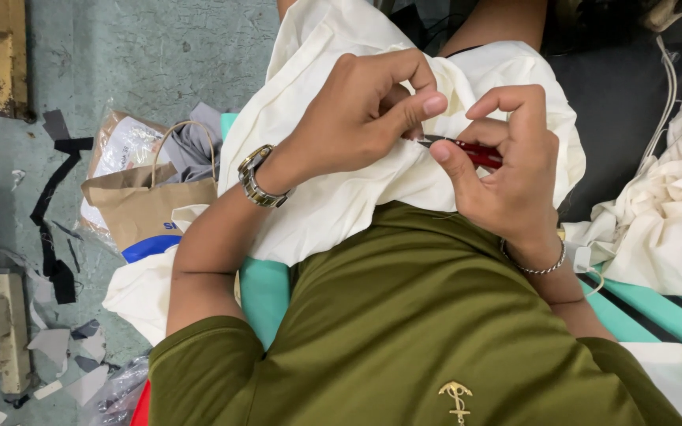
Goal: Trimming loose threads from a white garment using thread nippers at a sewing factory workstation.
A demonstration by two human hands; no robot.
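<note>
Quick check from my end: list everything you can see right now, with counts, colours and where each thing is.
Cream cloth piece: one, cream, on the lap, pinched by both hands.
Red-handled small cutting tool: one, red with metal tip, in the right hand.
Brown paper bag: one, brown, on the floor at left, with grey cloth inside.
Heap of cream cloth: one, cream, at right.
Dark fabric scraps: several, black and grey, on the grey-green floor.
Wooden furniture legs: two, yellowish, far left.
Olive green shirt: one, worn.
Left hand: wears a metal wristwatch.
Right hand: wears a silver bracelet.
</note>
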